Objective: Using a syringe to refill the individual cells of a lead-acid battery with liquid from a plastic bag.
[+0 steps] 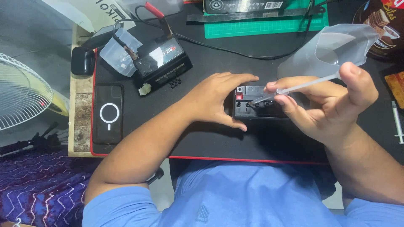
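pinching a clear dropper (294,87), right fingers (353,80) close; left hand (214,98) cups battery (256,103).

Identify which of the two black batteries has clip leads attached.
The rear battery by the phone; the other battery, between both hands, has none.

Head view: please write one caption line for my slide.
Left hand steadies a small black battery while right hand aims a clear funnel's spout at its top.

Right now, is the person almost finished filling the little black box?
Done: its top is off, showing a row of round holes. In hand: the left hand steadies the small black plastic battery while the right hand tips a clear plastic funnel into one hole. The other holes seem left.
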